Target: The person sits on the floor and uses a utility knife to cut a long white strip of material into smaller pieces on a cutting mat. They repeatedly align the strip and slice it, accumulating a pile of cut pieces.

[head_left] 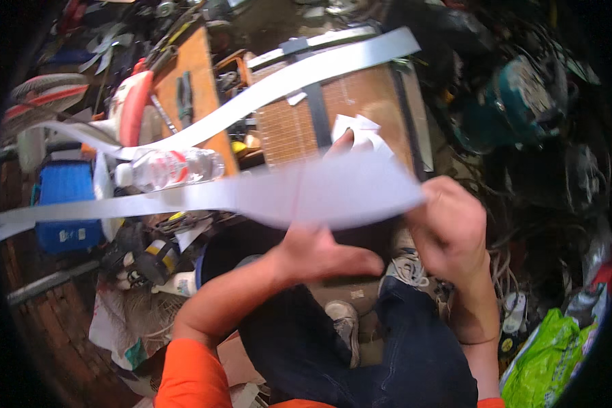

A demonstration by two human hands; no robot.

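Note:
A long white flexible strip point(204, 132) runs from the upper right down to the left. Another length of the white strip point(115, 205) crosses from the left edge to my hands, blurred by motion. My right hand point(450, 228) is closed on this length's right end, its fingers pinched together. Below the strip's middle is my left hand point(319, 255), thumb stretched out to the right and apart; the strip hides its other fingers. Past the strip, a skin-coloured shape sits beside a crumpled white piece point(367, 136); I cannot tell what the shape is.
A clear plastic bottle point(173, 170) lies left of centre, near a blue box point(66, 204). Pliers point(184, 98) rest on an orange board point(197, 68). Beyond my hands is a brown gridded panel point(285, 132). At right are a teal machine point(510, 109) and a green bag point(540, 360).

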